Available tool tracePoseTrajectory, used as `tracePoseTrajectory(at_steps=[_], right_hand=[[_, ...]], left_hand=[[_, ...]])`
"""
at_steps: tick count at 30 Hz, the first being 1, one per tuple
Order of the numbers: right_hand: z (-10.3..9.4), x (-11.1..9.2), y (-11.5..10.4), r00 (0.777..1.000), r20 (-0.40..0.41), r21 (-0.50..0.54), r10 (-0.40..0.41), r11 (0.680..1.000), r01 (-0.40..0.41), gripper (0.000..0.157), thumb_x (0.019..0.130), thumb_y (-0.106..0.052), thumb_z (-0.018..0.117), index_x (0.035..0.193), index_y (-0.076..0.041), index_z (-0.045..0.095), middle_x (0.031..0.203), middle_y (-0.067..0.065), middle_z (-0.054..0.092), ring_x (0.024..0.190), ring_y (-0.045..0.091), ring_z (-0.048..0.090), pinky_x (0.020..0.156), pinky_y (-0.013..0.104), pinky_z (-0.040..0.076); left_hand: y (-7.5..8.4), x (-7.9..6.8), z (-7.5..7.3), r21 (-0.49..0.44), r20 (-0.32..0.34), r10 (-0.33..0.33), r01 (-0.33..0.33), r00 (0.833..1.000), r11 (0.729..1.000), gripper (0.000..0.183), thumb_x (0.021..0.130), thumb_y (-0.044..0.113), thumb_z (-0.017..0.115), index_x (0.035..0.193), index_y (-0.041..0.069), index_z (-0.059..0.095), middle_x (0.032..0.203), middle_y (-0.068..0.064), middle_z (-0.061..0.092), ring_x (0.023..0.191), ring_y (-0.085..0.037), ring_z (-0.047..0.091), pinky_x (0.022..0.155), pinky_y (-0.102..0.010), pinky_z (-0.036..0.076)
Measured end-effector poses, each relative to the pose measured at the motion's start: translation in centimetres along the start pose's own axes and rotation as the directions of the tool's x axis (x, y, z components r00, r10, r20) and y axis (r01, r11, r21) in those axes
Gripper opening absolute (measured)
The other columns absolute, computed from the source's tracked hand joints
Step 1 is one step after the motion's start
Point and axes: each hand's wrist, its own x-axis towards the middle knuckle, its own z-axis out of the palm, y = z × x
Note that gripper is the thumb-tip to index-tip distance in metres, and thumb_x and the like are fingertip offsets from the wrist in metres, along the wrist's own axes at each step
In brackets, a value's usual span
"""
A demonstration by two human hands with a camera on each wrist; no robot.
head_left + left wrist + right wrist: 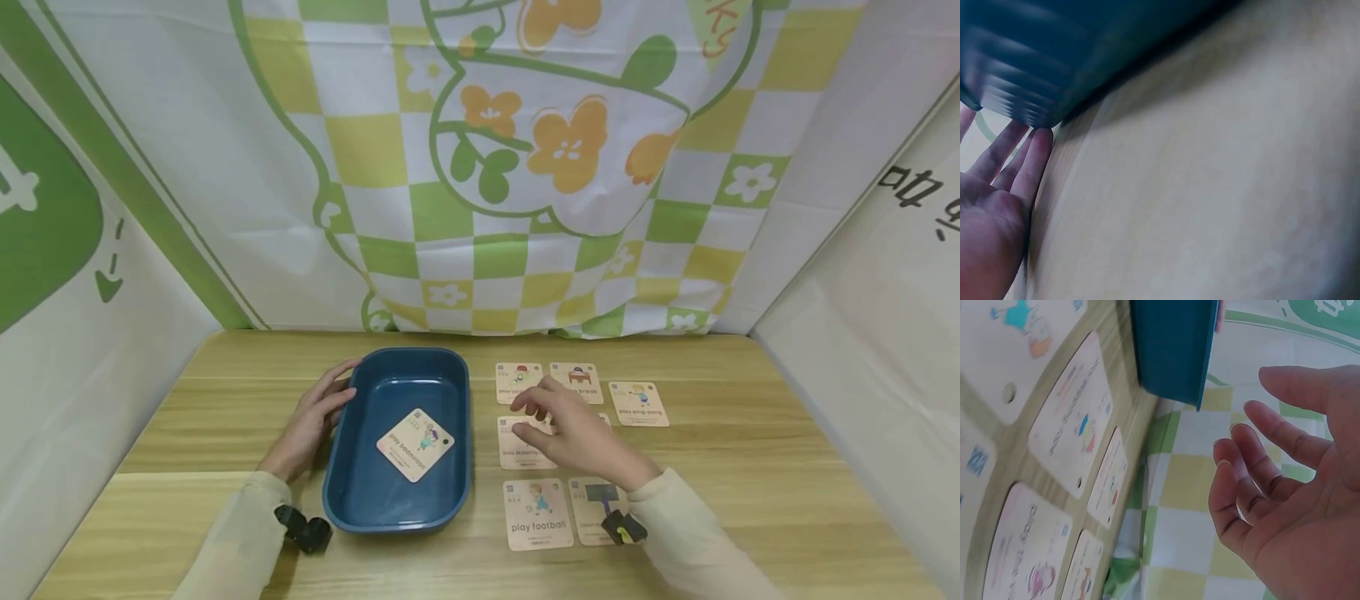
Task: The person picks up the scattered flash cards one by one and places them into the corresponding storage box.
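My left hand (311, 421) rests against the left side of a deep blue rectangular tray (363, 504), fingers extended at its rim and outer wall. Inside the tray lies one square card (416, 444) reading "play badminton", turned at an angle. Over the cards to the right hovers my right hand (577, 429), fingers loosely bent and nothing between them, as the right wrist view confirms. Below it is a card (516, 452) in the middle row, partly covered. Another card (604, 418) is mostly hidden behind the hand.
Nearer the front lie a "play football" card (537, 521) and a hoop-picture card (588, 510), partly covered by the right wrist camera (624, 527). Farther back are a card (517, 379), a "break" card (585, 375) and a "play ping-pong" card (639, 404). A checkered curtain (495, 258) hangs behind.
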Motion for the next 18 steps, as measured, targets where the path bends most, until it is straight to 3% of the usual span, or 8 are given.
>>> tracePoseTrajectory(at_steps=[8,18], right_hand=[[-0.6,-1.7,1.1,0.999,0.006,0.019,0.053,0.998,-0.053,0.021,0.097,-0.021,0.071,0.115,-0.012,0.067,0.101,0.000,0.057,0.094,0.024,0.056,0.075,0.035,0.051],[-1.2,-3.9,2.9,0.998,-0.041,-0.002,0.057,0.998,-0.057,0.023,0.093,-0.017,0.074,0.114,-0.009,0.068,0.100,0.000,0.058,0.093,0.023,0.057,0.080,0.036,0.051]], left_hand=[[-0.1,0.1,0.0,-0.032,0.002,0.016,-0.016,1.000,0.999,0.053,0.109,0.024,0.046,0.158,0.007,0.031,0.156,-0.025,0.033,0.119,-0.008,0.055,0.093,-0.019,0.049],[0.1,0.0,0.1,-0.006,0.001,0.001,-0.001,1.000,1.000,0.054,0.110,0.027,0.046,0.159,0.010,0.031,0.157,-0.023,0.033,0.122,-0.010,0.053,0.094,-0.019,0.048]])
